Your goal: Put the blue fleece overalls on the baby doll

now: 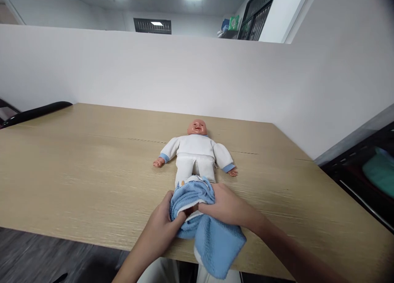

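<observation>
A baby doll (197, 145) in a white top with blue cuffs lies on its back on the wooden table, head away from me, arms spread. Over its lower legs is a bunched blue fleece doll garment (193, 192) with pale edging. My left hand (164, 221) grips the garment's left side, thumb at the opening. On the other side, my right hand (223, 205) pinches the gathered rim, its thumb inside. A loose blue section hangs below my right hand over the table's front edge. The doll's feet are hidden by the cloth and hands.
The table (92, 172) meets a white partition wall (184, 78) at the back. A black chair back (37, 115) stands at the left edge. At right is a dark rack (363, 184) with a green item. My legs are under the front edge.
</observation>
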A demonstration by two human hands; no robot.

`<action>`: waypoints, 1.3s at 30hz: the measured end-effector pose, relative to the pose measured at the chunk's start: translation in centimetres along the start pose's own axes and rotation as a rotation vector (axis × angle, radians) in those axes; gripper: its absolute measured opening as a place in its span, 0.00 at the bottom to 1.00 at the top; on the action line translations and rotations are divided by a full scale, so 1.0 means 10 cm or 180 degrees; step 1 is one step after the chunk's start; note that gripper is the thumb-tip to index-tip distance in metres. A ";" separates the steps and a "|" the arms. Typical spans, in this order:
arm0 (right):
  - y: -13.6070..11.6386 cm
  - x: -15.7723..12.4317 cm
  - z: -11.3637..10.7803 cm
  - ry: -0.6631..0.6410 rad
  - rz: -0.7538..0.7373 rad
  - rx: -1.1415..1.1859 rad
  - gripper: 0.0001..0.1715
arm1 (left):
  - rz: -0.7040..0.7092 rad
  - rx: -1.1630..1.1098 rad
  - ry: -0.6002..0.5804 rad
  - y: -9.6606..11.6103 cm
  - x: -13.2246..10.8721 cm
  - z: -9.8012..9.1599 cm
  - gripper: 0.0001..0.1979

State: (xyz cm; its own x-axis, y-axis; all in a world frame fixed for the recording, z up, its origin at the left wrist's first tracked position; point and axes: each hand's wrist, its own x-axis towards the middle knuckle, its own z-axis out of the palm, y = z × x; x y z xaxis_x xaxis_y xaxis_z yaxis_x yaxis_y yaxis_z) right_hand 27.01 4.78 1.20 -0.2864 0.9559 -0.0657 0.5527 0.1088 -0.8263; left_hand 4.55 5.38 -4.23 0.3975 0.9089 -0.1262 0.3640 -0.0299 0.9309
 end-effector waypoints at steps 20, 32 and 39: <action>0.07 0.10 0.01 0.0593 0.0356 -0.0013 0.08 | 0.0064 -0.0108 0.0095 0.09 0.24 -0.11 0.19; 0.01 0.08 0.21 0.0507 0.0070 -0.0459 0.09 | -0.0129 0.0495 -0.0058 -0.11 0.08 -0.15 0.18; 0.00 0.03 0.26 0.0400 0.0121 -0.0587 0.16 | -0.0223 0.0688 -0.0281 -0.14 0.03 -0.12 0.14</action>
State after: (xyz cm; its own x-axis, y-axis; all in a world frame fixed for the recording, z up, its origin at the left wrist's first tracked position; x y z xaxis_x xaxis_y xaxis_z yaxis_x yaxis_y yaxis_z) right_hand 24.90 4.34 -0.29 -0.1692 0.9855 -0.0151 0.6983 0.1090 -0.7075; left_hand 3.14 6.19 -5.17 0.4336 0.8722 -0.2262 0.5613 -0.0651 0.8250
